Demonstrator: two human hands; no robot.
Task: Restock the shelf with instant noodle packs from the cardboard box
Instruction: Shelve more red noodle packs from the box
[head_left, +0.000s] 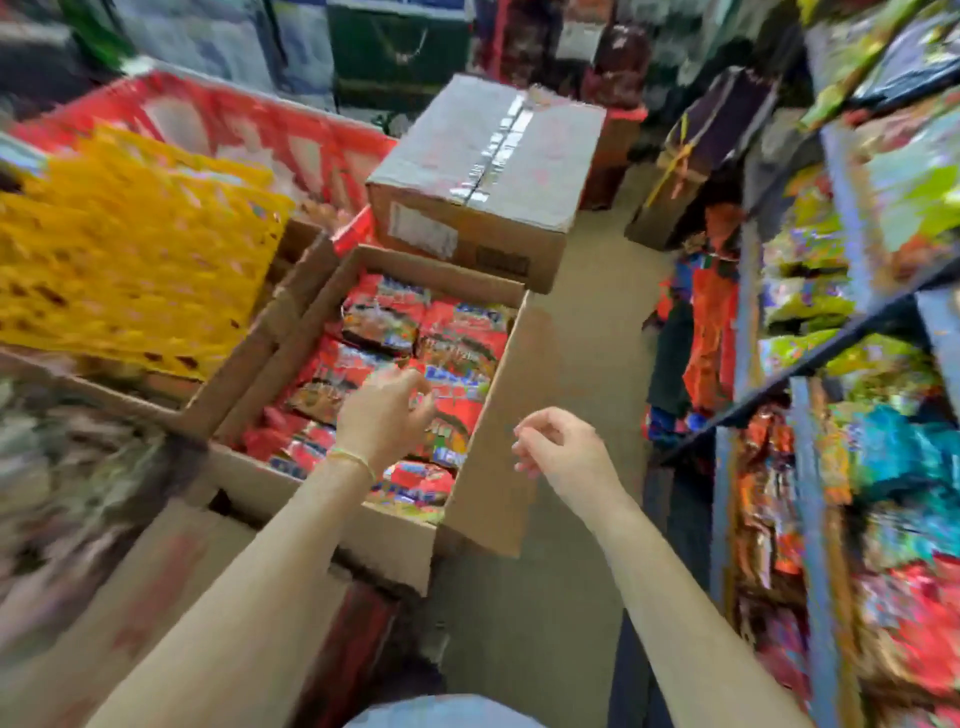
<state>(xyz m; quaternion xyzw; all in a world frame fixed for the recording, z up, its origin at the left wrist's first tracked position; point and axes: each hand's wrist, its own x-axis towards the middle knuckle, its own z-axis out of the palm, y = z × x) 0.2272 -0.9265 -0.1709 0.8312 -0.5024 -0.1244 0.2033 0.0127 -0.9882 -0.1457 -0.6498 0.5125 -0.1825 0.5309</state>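
Even, fairly bright light, with soft, faint shadows. Motion blur smears everything, worst left of the hands and on the shelf to their right. Glare streaks the tape beyond them. Edges bow.

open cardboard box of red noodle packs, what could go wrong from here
1. The left hand, fingers curled over the glossy red noodle packs, may grab several and drop some.
2. The open brown cardboard box seems perched on stacked goods; leaning on its upright flap might tip it.
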